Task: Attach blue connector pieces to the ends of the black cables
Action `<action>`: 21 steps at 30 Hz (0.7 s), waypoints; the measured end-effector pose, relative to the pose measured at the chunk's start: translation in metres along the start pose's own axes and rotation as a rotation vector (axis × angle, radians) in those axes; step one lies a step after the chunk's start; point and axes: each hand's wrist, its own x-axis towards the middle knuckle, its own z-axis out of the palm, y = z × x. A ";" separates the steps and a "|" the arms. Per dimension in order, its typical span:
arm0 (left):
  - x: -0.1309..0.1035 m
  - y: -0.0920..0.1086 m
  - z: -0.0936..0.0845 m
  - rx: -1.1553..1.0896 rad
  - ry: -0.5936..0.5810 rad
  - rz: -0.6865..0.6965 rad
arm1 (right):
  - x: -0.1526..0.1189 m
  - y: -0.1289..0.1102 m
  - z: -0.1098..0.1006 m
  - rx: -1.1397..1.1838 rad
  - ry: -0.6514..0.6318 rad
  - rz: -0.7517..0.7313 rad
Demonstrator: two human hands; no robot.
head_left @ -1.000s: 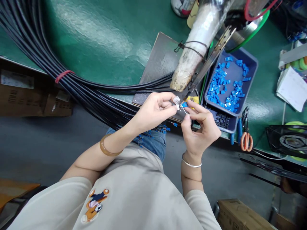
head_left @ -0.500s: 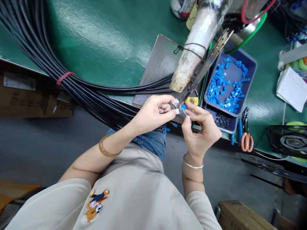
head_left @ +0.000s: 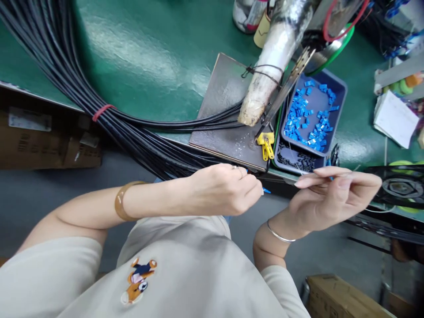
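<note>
My left hand (head_left: pixel 228 190) is closed in a fist, back of the hand up, low in front of the bench edge. The cable end inside it is mostly covered; a small blue connector (head_left: pixel 266 191) pokes out beyond the knuckles. Off to the right, my right hand (head_left: pixel 331 194) pinches a thin silvery strand of solder wire (head_left: pixel 300 168) between thumb and fingers, in front of the parts trays. Black cables (head_left: pixel 142 148), tied with a red band (head_left: pixel 103 111), run from the upper left down behind my left hand.
A slanted white duct (head_left: pixel 265 79) and metal arm (head_left: pixel 288 84) stand over a dark board (head_left: pixel 221 92), beside a yellow clip (head_left: pixel 266 145). Right of them, a tray (head_left: pixel 341 106) of blue connector housings (head_left: pixel 303 108) sits above one with small black parts (head_left: pixel 294 157). A green-rimmed spool (head_left: pixel 344 44) is behind.
Both hands have come apart from over the board. My left hand has moved down and closed into a fist; my right hand has swung right with the wire. The yellow clip is now uncovered.
</note>
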 end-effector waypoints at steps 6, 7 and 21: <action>-0.009 -0.035 -0.024 -0.798 -0.285 -0.332 | -0.020 -0.013 0.005 -0.142 -0.155 0.023; -0.013 -0.042 -0.025 -0.901 -0.135 -0.415 | -0.024 -0.013 0.007 -0.165 -0.211 0.033; -0.017 -0.036 0.007 -0.444 0.342 -0.320 | -0.026 0.001 0.022 -0.333 -0.490 -0.186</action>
